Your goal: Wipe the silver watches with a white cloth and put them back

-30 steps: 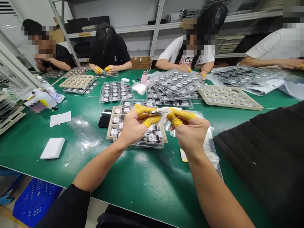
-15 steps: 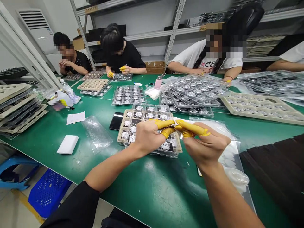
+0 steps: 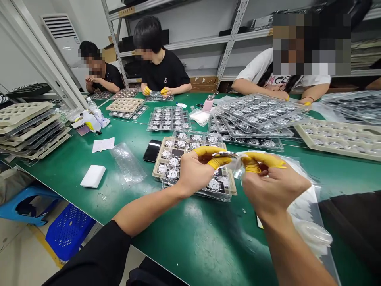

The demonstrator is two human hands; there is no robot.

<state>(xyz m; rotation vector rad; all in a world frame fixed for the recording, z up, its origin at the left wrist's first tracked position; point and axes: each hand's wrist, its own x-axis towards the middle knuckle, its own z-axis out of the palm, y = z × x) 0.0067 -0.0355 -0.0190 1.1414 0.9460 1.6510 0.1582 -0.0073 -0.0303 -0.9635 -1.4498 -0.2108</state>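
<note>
My left hand [image 3: 195, 172], with yellow finger cots on thumb and index finger, pinches a thin round metallic part [image 3: 225, 154], seen nearly edge-on and resembling a watch piece. Close to its right, my right hand [image 3: 269, 184] is closed in a pinch, also in yellow cots. A bit of clear plastic film [image 3: 238, 173] hangs at its fingertips. Below the hands lies a clear tray [image 3: 222, 195] of round silver watch-like parts, stacked partly over a beige tray [image 3: 157, 166]. My left hand hides part of this stack.
A black phone [image 3: 152, 151], a clear plastic sleeve [image 3: 128, 163] and a white block [image 3: 93, 176] lie to the left. Stacked clear trays [image 3: 253, 113] and a pink bottle [image 3: 208, 104] stand farther back. A clear round dish [image 3: 315, 234] is at right. Several co-workers sit opposite.
My hands have moved apart, the right one shifting rightward. The round part now shows in my left fingers. The view has turned slightly left, and a co-worker opposite has raised their head.
</note>
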